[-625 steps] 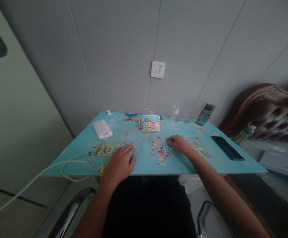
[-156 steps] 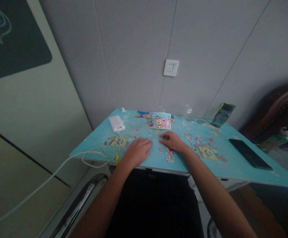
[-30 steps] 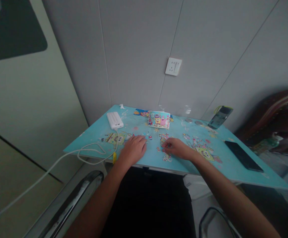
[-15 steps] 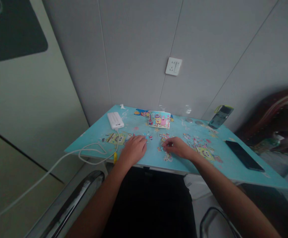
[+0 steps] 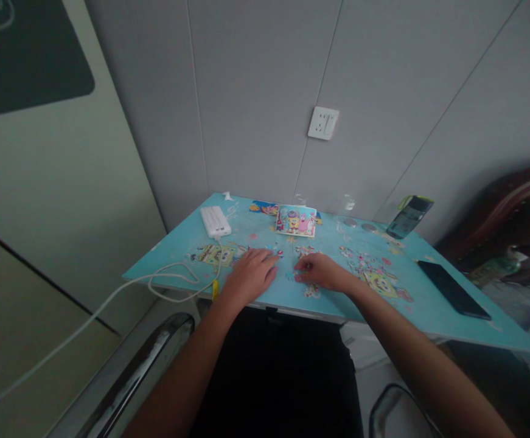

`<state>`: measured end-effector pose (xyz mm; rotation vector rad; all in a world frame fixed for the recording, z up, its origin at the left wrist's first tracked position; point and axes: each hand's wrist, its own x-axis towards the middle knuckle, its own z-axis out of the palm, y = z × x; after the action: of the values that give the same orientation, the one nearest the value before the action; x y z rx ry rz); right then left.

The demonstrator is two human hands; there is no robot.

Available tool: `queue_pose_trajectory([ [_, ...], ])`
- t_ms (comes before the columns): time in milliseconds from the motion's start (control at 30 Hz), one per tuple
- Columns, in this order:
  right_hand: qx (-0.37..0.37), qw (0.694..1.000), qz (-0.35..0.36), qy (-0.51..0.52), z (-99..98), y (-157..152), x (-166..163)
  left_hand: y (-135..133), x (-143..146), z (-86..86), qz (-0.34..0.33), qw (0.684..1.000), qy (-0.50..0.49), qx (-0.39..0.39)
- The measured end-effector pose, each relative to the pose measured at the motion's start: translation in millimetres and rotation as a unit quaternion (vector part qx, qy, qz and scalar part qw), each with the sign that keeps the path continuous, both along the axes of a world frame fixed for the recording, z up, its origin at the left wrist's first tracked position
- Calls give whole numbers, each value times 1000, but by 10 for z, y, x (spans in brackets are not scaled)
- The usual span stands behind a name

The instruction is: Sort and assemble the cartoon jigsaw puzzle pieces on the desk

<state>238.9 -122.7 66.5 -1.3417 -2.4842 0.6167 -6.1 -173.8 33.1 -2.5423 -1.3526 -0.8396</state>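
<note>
My left hand point(image 5: 250, 275) lies flat on the turquoise table point(image 5: 283, 293), fingers stretched toward small loose puzzle pieces point(image 5: 277, 251) just beyond its fingertips. My right hand point(image 5: 320, 271) rests beside it over a heap of coloured puzzle pieces point(image 5: 311, 291), its fingers curled and pinched at the pieces; what they hold is too small to see. A cartoon picture card point(image 5: 296, 220) stands at the back of the table. A joined patch of puzzle point(image 5: 214, 253) lies left of my left hand, and another patch point(image 5: 376, 279) lies right of my right hand.
A white power bank point(image 5: 215, 221) with a white cable point(image 5: 168, 281) trailing off the left edge. A black phone point(image 5: 453, 288) lies at the right; another phone point(image 5: 409, 216) leans on the wall. A wall socket point(image 5: 322, 123) is above. Chair armrests point(image 5: 153, 356) flank my lap.
My right hand has slid a little left, closer to my left hand. The left hand has stayed flat in about the same place. The view has shifted slightly.
</note>
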Motion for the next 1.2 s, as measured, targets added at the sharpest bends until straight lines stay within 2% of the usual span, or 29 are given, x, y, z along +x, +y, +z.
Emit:
queue_pose_trajectory([
  [133,-11,1000,15,-9,26,15,21,-39,3,56,-92,995,26,-15],
  [200,-13,1000,12,-6,26,18,5,-42,7,64,-115,993,33,-20],
  [367,-4,1000,-5,13,-15,36,-136,-32,6,40,-93,995,23,-14],
  [533,44,998,-1,46,-18,49,-276,-34,-8,14,-47,999,10,1],
  [667,64,997,6,42,70,-56,-70,-42,0,10,-20,1000,1,8],
  [800,14,999,9,43,133,-277,335,-43,7,9,-1,1000,-14,9],
  [933,-25,999,2,42,92,-485,611,-54,14,24,-4,1000,-27,10],
  [1067,-7,999,-43,19,20,-571,669,-158,125,63,-25,999,-36,9],
  [1200,10,998,-60,19,6,-582,591,-359,358,91,-86,996,-19,-5],
])
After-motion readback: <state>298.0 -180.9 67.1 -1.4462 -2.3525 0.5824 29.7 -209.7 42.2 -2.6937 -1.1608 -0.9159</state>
